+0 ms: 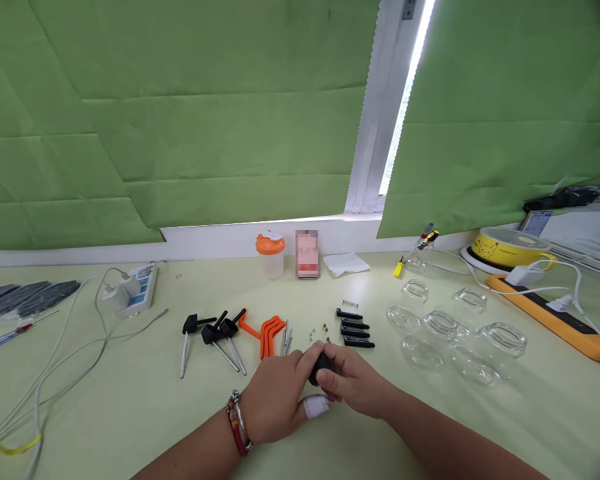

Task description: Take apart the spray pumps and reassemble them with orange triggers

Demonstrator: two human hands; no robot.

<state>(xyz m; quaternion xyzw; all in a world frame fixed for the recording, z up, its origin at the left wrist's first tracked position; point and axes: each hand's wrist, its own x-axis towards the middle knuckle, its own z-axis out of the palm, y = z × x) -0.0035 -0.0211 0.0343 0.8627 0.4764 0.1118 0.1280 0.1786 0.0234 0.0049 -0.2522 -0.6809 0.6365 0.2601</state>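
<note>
Low in the middle of the table, my left hand (pixel 275 400) and my right hand (pixel 353 383) meet around a small black part (pixel 321 365). Both have their fingers closed on it. The left thumb wears a white bandage, and the left wrist carries red and silver bangles. Just beyond the hands lie orange clips (pixel 270 333), thin metal pins (pixel 286 340), tiny brass pieces (pixel 319 331), a row of black levers (pixel 355 328) and a small spring (pixel 350 304). Black-headed parts with metal rods (pixel 213 333) lie to the left.
Several clear glass cups (pixel 443 327) stand on the right, near an orange power strip (pixel 550 313) and a yellow round tin (pixel 505 247). A white power strip (pixel 135 290) and cables sit at left. An orange-lidded bottle (pixel 271 255) stands by the wall.
</note>
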